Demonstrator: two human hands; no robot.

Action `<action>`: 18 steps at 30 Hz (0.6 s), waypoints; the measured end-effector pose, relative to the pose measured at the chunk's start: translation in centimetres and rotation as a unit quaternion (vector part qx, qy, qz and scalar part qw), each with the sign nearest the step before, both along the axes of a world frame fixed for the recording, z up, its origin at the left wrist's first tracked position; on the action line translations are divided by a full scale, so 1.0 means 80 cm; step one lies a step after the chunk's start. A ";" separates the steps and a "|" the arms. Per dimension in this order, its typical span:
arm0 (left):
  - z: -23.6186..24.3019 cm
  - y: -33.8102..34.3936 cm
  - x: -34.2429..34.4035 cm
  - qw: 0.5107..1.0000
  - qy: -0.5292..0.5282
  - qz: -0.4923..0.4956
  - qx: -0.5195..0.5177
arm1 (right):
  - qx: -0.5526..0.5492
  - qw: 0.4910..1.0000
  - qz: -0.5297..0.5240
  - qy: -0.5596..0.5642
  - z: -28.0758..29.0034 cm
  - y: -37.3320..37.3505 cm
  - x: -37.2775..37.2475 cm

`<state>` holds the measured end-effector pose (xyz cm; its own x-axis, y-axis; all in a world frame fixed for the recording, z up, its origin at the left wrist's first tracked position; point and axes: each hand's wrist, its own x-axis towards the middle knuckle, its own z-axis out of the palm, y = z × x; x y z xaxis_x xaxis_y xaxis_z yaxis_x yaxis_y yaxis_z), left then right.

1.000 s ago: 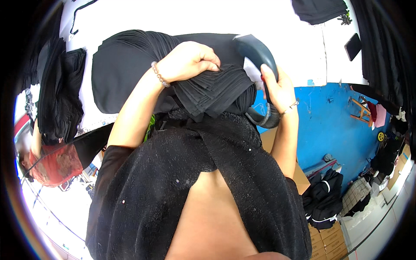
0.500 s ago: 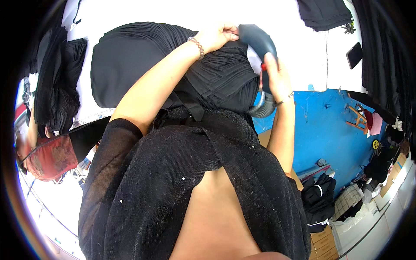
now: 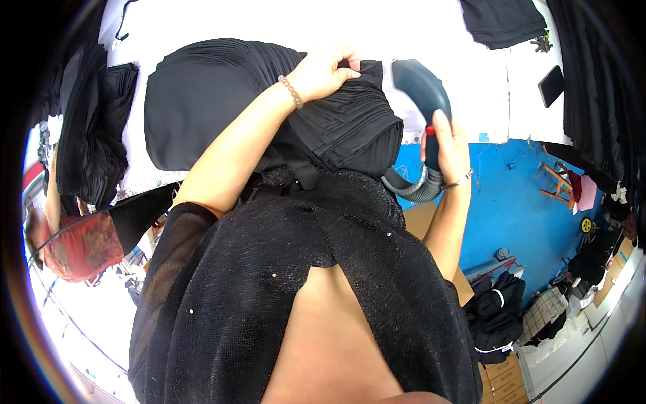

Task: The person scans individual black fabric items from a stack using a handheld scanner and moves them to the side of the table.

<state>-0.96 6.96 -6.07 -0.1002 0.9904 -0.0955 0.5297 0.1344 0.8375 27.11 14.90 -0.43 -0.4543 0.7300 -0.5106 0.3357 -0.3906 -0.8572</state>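
Observation:
A thick, fanned pile of black fabric pieces [image 3: 202,104] lies on the white table in front of me. Over its far right part, my left hand [image 3: 324,73] has thumb and fingers pinched at the edge of a black piece. My right hand [image 3: 449,149] is wrapped around the handle of a dark curved handheld tool [image 3: 421,83]. That tool has a red button on its side and a ribbed grey hose [image 3: 418,190] at its lower end. Its wide head is off the pile, a little to the right of the fabric.
Black folded cloth [image 3: 501,23] and a dark phone [image 3: 550,86] lie on the table [image 3: 417,27] at far right. More black fabric hangs at both sides. A blue floor [image 3: 498,202] shows at right, with cartons [image 3: 505,380] below. Another person in red [image 3: 81,246] is at left.
The handheld tool has moved right and toward me, away from the fabric edge and my left hand. My left hand has shifted slightly left and nearer.

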 end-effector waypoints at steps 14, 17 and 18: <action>0.003 0.004 0.006 0.985 -0.163 0.045 -0.035 | -0.015 0.996 0.075 0.044 -0.016 0.006 -0.030; 0.015 -0.010 -0.005 0.954 -0.293 0.008 -0.066 | 0.021 0.999 -0.019 0.046 0.006 0.011 -0.022; 0.014 -0.009 -0.004 0.954 -0.293 0.010 -0.066 | 0.031 0.999 -0.021 0.037 0.011 0.010 -0.012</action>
<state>-1.32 6.23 -4.91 -0.0094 0.9644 -0.2642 -0.0280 0.2639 0.9642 26.16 15.74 0.47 -0.4564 0.7787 -0.4306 0.2552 -0.3490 -0.9017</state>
